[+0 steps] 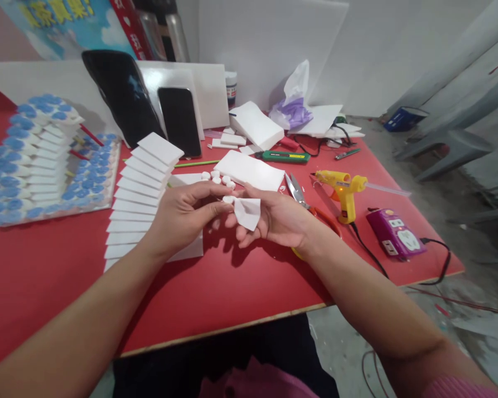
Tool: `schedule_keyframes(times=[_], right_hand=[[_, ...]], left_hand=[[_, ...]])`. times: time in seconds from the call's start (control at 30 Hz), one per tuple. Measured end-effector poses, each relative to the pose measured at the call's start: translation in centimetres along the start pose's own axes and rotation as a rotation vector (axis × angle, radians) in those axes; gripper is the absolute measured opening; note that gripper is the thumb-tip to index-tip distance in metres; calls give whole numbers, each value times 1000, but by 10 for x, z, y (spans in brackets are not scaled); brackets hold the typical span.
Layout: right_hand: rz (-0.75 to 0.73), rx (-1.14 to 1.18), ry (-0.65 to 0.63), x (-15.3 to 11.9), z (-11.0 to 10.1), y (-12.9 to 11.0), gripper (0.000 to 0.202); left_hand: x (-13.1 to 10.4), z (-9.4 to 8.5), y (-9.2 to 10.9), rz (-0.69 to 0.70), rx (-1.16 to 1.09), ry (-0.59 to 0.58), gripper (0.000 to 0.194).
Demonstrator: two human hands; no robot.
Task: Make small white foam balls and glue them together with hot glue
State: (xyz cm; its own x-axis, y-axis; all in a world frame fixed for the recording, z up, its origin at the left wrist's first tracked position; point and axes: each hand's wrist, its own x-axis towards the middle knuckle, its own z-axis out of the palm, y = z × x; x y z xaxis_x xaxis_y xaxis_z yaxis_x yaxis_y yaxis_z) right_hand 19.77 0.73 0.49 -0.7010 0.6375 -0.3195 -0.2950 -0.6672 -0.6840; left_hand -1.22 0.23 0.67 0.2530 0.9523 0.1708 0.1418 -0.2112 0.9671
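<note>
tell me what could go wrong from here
The glue gun has a light on, so it may be hot; the right hand could brush it. The scissors lie close by that hand and might nick it. The white square over that hand's fingers looks thin and could crease.

The scrap (249,212) in the grip looks like matt paper; to its right, metal scissor blades (295,190) and a plastic glue gun (346,194); beyond, leftward, a glossy phone (126,97).
</note>
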Motion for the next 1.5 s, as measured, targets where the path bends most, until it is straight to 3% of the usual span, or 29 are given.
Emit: schedule_keyframes(times=[0.17, 0.43, 0.6, 0.8, 0.93, 1.07, 1.2, 1.37, 1.5], right_hand=[[-55, -1, 23, -6, 3, 1, 24], [-192, -189, 105, -8, 5, 2, 28], [-341, -493, 260, -10, 12, 2, 39], [-526, -913, 504, -10, 16, 13, 23], [-750, -1213, 585, -10, 14, 21, 19], [-927, -1397, 467, -12, 12, 20, 17], [-978, -1396, 303, -14, 8, 14, 13], [-963, -1368, 281, -14, 5, 13, 14], [-962, -1340, 293, -13, 5, 15, 15]], left_hand=[[0, -1, 0, 3, 13, 1, 20], [-1, 1, 3, -56, -29, 40, 21], [-1, 0, 1, -65, -39, 42, 17], [-3, 5, 3, -135, -73, 54, 17], [-5, 11, 5, -173, -111, 70, 18], [-6, 11, 3, -184, -190, 17, 22], [-5, 8, 2, -182, -267, -36, 27], [-3, 7, 3, -196, -314, -110, 31], [-4, 7, 1, -176, -302, -65, 23]])
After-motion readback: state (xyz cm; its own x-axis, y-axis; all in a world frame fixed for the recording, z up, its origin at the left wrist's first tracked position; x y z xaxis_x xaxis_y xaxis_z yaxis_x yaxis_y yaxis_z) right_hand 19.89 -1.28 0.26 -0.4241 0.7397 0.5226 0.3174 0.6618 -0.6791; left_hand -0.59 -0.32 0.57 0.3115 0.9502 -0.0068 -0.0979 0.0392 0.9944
